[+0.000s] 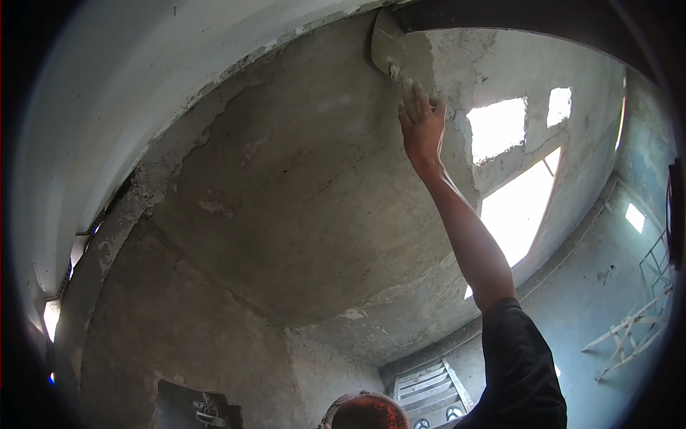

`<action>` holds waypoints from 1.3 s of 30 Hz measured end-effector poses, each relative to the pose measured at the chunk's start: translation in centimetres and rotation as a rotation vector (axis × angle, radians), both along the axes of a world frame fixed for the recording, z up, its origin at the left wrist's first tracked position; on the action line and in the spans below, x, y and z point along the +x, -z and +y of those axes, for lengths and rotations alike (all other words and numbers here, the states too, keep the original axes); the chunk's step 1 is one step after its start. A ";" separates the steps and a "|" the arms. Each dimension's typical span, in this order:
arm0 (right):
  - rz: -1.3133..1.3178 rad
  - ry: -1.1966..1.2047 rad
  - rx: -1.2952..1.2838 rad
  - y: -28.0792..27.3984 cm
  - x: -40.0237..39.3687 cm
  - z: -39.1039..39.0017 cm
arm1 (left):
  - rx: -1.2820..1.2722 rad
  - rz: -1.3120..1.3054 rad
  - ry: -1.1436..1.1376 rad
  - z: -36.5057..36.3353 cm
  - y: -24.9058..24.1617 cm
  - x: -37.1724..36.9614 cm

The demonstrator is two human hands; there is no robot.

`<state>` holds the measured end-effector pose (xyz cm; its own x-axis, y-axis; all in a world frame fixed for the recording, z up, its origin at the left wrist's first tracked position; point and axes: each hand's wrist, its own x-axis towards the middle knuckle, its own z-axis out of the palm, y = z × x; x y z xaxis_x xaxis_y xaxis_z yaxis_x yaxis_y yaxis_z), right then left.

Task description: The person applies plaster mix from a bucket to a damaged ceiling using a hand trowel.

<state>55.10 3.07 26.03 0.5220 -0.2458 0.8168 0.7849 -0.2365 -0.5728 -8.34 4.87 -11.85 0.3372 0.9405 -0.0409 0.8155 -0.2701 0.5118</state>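
High overhead, my right hand (424,129) is closed around the handle of a plastering trowel (388,44). The trowel's blade lies against the top of the plastered wall (286,164), close to a dark beam (529,14). Damp, darker plaster spreads left of the blade, and the surface to its right is paler. My arm is stretched up in a dark sleeve (522,365). Nothing of my left hand can be made out. At the bottom edge is the top of a round, mortar-stained container (368,411) with a reddish inside.
Bright openings (499,130) pierce the wall right of my arm. A pale ceiling (107,93) curves along the upper left. Low down stand a slatted wooden platform (429,390) and, far right, a ladder-like frame (636,332). A dark recess (193,404) is at lower left.
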 end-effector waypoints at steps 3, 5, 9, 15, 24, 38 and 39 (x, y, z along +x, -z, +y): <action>0.022 -0.012 -0.014 -0.3 -0.2 0.6 | -0.023 0.003 -0.014 -0.2 -1.2 0.4; -0.012 -0.026 0.016 -0.7 -1.1 0.9 | -0.043 0.041 -0.004 -0.5 -3.0 1.2; 0.048 -0.049 -0.044 -0.2 -2.3 1.8 | -0.034 -0.009 -0.022 -0.4 -1.3 0.6; -0.010 -0.080 -0.154 0.9 -3.0 2.4 | 0.019 -0.028 0.024 -0.6 -1.2 0.6; -0.017 0.000 -0.063 0.9 -0.9 -0.3 | 0.033 -0.087 0.046 -0.8 -0.4 0.5; -0.064 -0.306 -0.459 1.5 -6.0 1.9 | 0.078 -0.248 -0.045 0.1 4.4 -1.3; -0.058 -0.309 -0.462 2.3 -6.5 1.6 | 0.074 -0.242 -0.046 -0.1 4.0 -1.2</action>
